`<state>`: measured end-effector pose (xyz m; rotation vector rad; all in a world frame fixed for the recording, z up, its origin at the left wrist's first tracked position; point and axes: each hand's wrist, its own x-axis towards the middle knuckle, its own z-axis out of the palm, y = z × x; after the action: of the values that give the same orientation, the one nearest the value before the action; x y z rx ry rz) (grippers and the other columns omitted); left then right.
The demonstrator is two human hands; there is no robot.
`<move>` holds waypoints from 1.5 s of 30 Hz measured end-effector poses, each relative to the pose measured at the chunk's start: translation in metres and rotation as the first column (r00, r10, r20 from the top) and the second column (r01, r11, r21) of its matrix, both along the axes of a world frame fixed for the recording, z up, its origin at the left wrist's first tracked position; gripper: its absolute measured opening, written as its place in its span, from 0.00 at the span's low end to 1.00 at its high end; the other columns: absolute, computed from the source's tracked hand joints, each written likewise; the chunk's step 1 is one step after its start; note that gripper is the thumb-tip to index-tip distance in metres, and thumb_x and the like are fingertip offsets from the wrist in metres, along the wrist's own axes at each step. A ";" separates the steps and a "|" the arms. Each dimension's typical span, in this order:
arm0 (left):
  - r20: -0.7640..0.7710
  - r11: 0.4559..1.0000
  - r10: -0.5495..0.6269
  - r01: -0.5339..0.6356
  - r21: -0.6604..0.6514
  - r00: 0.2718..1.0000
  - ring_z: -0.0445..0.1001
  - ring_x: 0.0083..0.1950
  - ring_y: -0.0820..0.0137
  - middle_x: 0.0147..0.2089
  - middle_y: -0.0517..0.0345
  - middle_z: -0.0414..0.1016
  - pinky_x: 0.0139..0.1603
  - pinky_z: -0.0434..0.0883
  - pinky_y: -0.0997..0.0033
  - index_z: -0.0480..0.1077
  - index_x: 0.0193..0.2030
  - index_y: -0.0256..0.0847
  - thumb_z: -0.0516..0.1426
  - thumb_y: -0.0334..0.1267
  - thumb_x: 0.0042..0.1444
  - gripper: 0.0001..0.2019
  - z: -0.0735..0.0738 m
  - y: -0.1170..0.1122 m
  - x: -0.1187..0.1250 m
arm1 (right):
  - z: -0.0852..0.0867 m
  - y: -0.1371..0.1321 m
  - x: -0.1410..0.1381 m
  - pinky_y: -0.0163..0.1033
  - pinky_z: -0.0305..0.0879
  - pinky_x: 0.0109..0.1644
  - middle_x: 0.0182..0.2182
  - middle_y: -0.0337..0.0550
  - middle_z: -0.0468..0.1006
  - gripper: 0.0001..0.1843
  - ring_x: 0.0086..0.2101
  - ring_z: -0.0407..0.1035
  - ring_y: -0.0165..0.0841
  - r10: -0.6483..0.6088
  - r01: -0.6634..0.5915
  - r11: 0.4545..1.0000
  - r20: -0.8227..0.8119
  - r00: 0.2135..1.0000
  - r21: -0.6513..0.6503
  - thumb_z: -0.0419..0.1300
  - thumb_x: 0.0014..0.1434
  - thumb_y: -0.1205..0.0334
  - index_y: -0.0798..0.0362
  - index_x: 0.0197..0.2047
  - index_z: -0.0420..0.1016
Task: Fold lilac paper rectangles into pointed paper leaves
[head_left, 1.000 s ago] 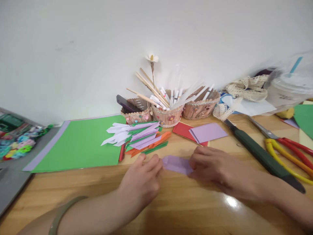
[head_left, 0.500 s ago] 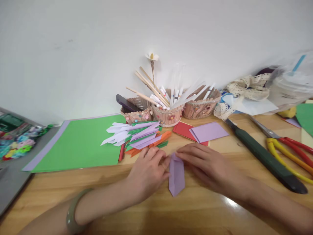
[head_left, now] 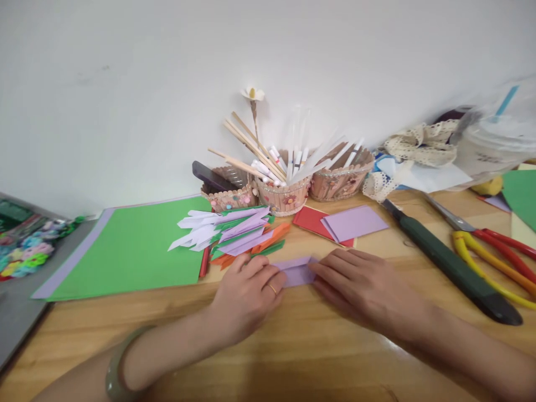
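A folded piece of purple paper (head_left: 298, 272) lies sideways, low over the wooden table, between my two hands. My left hand (head_left: 251, 293) grips its left end with curled fingers, a ring on one of them. At the other end, the fingers of my right hand (head_left: 355, 282) are closed on the paper; they cover its right tip. Just beyond my left hand is a pile of folded paper pieces (head_left: 226, 231) in white, purple, green and orange. Behind my right hand, flat purple paper rectangles (head_left: 355, 222) overlap red paper (head_left: 312, 223).
Decorated baskets (head_left: 282, 198) with sticks and markers stand by the wall. Green sheets (head_left: 125, 245) lie at left. On the right are a dark green-handled tool (head_left: 452, 262), scissors (head_left: 464, 226), lace ribbon (head_left: 422, 145) and a lidded plastic cup (head_left: 494, 139).
The purple paper has turned from pointing toward me to lying sideways. My left hand now holds its left end, my right hand its right end. The view has shifted slightly.
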<state>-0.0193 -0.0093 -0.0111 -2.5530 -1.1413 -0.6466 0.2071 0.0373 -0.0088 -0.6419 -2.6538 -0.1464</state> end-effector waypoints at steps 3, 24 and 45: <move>-0.019 1.000 -0.014 0.014 0.022 1.000 0.70 0.39 0.67 0.35 0.59 0.78 0.40 0.61 0.65 0.73 0.36 0.37 0.53 0.32 0.63 0.08 0.000 0.002 -0.002 | 0.001 0.001 -0.001 0.40 0.63 0.34 0.30 0.44 0.73 0.11 0.32 0.66 0.34 -0.017 0.016 0.996 -0.014 1.000 -0.087 0.51 0.64 0.64 0.56 0.41 0.74; 0.113 0.965 -0.066 0.092 -0.244 0.991 0.72 0.41 0.66 0.36 0.60 0.78 0.43 0.65 0.64 0.72 0.35 0.40 0.58 0.38 0.58 0.04 0.007 0.013 -0.011 | -0.001 0.011 0.005 0.37 0.64 0.35 0.32 0.44 0.76 0.12 0.32 0.69 0.31 0.013 -0.031 0.981 -0.091 0.996 -0.193 0.51 0.65 0.65 0.54 0.38 0.77; 0.034 0.986 -0.084 0.088 -0.142 0.996 0.70 0.41 0.67 0.35 0.55 0.75 0.41 0.71 0.68 0.76 0.38 0.39 0.55 0.34 0.62 0.08 0.001 0.015 -0.014 | 0.001 0.004 0.000 0.40 0.65 0.36 0.31 0.46 0.74 0.12 0.33 0.67 0.35 0.039 -0.039 0.996 -0.010 0.999 -0.076 0.49 0.65 0.68 0.57 0.40 0.74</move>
<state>-0.0328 0.0055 -0.0099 -2.7354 -1.1301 -0.6444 0.2075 0.0414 -0.0080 -0.6130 -2.6729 -0.0311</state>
